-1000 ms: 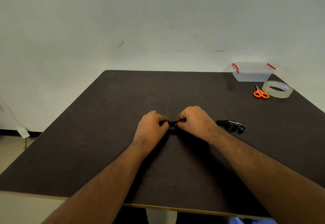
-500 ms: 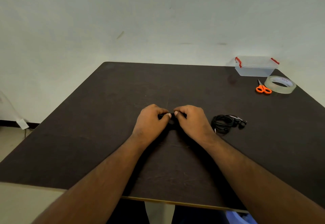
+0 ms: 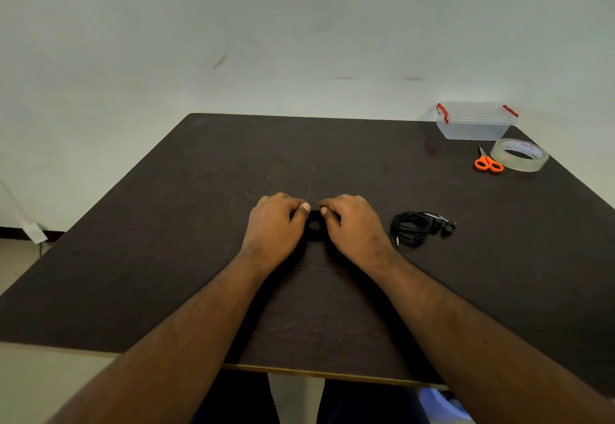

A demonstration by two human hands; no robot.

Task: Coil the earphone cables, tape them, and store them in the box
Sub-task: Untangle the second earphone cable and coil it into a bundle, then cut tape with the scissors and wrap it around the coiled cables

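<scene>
while both hands work the dark bundle at mid-table: task judged roughly at its midpoint, one coil in hand, nothing boxed
left hand: curled over the left side of the earphone cable in hand, thumb pressed onto its top edge, fingers bent and close together
right hand: curled over the right side of the same cable, thumb tip meeting it just beside the left thumb, other fingers tucked under and hidden
cable in hand: small black ring lying on the table between the two thumbs, mostly covered; cannot tell whether tape already wraps it
second earphone cable: already wound into a loose coil, lying just right of the right wrist, plug and earbuds showing at its edges; tape on it not discernible
tape roll: clear, flat on the far right corner, well apart from both hands
scissors: orange-handled, touching or just beside the tape roll
box: clear plastic with red clips, far right corner, looks closed with nothing dark showing inside
left to do, as a judgement: secure the coil under the thumbs, confirm the second is taped, then open the box and put both in
</scene>
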